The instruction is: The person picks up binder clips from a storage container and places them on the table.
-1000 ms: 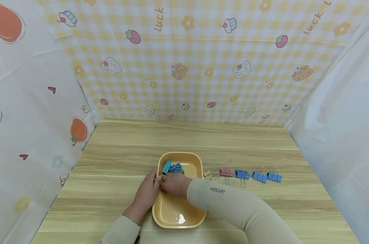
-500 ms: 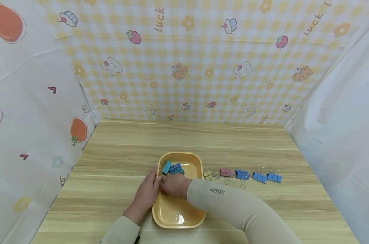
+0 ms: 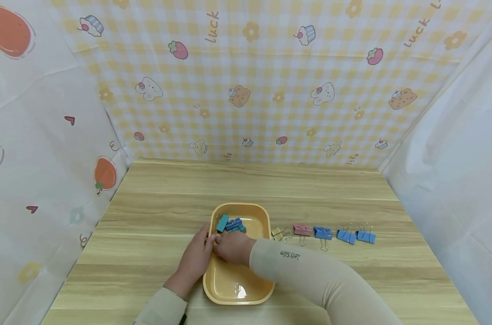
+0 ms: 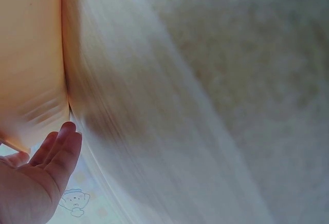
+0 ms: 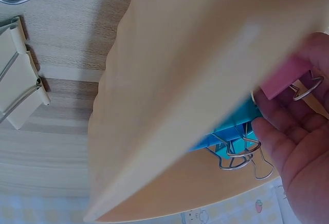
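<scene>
In the yellow tray, the right hand reaches in at the left side. The right wrist view shows that hand pinching a pink binder clip, which the head view hides. Teal and blue clips lie at the tray's upper left, just beyond those fingers; one fingertip is close to the teal clip. The left hand rests along the tray's left wall, thumb near the rim. Its fingers look nearly straight beside the outer wall in the left wrist view, where the hand is partly cut off.
Right of the tray, a row of binder clips lies on the wooden table: a yellow one, a pink one and several blue ones. A patterned cloth stands behind, with white cloths at both sides.
</scene>
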Demonstrator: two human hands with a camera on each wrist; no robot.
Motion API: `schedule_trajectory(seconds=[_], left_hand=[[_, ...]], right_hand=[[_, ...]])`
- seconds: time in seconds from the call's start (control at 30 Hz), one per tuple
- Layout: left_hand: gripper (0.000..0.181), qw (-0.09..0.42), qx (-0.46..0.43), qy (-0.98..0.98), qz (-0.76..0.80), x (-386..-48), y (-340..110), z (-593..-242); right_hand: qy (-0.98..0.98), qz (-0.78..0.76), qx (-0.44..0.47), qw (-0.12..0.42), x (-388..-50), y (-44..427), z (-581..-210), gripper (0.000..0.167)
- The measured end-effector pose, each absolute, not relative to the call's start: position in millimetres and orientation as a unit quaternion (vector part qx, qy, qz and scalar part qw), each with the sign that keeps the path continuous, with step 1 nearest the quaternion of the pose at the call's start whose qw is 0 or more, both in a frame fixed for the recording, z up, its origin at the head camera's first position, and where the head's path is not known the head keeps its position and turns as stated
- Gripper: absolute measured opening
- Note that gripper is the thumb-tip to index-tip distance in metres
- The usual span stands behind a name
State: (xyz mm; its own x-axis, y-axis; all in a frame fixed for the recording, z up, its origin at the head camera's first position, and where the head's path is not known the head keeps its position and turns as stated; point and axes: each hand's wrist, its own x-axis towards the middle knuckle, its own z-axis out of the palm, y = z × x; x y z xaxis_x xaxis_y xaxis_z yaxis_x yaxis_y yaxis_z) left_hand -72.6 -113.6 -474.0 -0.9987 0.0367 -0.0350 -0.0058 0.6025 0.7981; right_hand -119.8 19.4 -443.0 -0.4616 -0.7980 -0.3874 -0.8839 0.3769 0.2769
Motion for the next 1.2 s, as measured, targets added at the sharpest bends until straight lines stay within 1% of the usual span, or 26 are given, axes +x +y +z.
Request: schedule_trajectory(seconds=[0.17, 0.3, 0.53, 0.73, 1.07, 1.2], left_hand=[[0.053, 0.025, 0.006, 0.893, 0.449, -73, -113, -475], [0.053, 0.025, 0.006, 0.893, 0.449, -73, -113, -474], [0.052, 0.028, 0.005, 0.892, 0.451, -73, -113, -474], [0.051, 0.03, -0.001, 0.891, 0.454, -73, -113, -474], [0.051, 0.032, -0.005, 0.889, 0.456, -73, -113, -473], [0.051, 0.033, -0.004, 0.888, 0.459, -72, -113, -473]], right_hand=[[0.83, 0.199, -0.509, 0.116, -122, 20, -443, 0.021], [0.83, 0.183, -0.512, 0.122, -123, 20, -443, 0.013], [0.831, 0.171, -0.516, 0.121, -124, 22, -442, 0.01], [0.827, 0.18, -0.518, 0.12, -124, 23, -439, 0.013], [0.839, 0.153, -0.501, 0.149, -125, 25, -433, 0.015], [0.841, 0.152, -0.499, 0.142, -125, 28, -429, 0.016]])
